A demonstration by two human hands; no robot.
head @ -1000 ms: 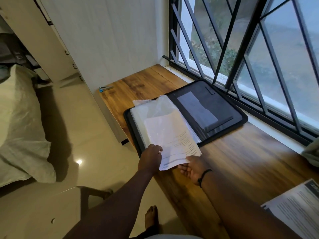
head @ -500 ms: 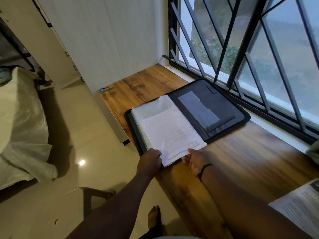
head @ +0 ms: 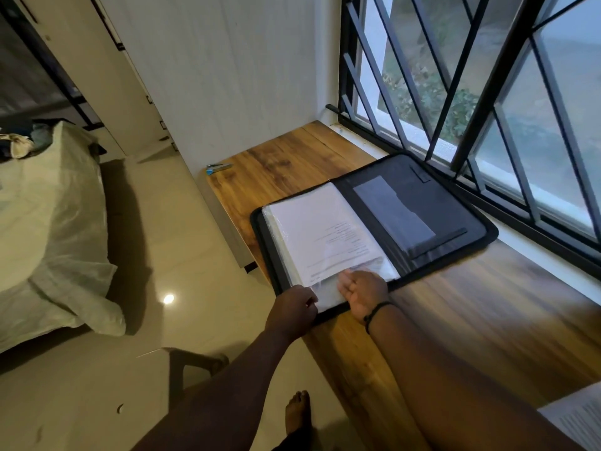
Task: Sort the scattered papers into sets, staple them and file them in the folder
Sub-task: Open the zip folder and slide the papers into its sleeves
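A black folder [head: 455,203] lies open on the wooden desk [head: 471,320] by the window. Its left half holds clear plastic sleeves with a printed paper set [head: 325,236] inside the top one. My left hand [head: 294,309] pinches the near edge of the sleeve at the folder's near left corner. My right hand [head: 366,289] rests flat, palm up and fingers straight, on the near end of the paper set. A blue stapler [head: 218,168] lies at the desk's far left corner.
More printed sheets [head: 575,418] lie at the desk's near right edge. A barred window [head: 487,92] runs along the desk's far side. A bed with a pale cover [head: 48,239] stands left across the tiled floor; a chair [head: 192,366] is below the desk edge.
The paper set has slid further into the folder's plastic sleeve and now lies flat. My right hand went from holding its near edge to resting flat on it.
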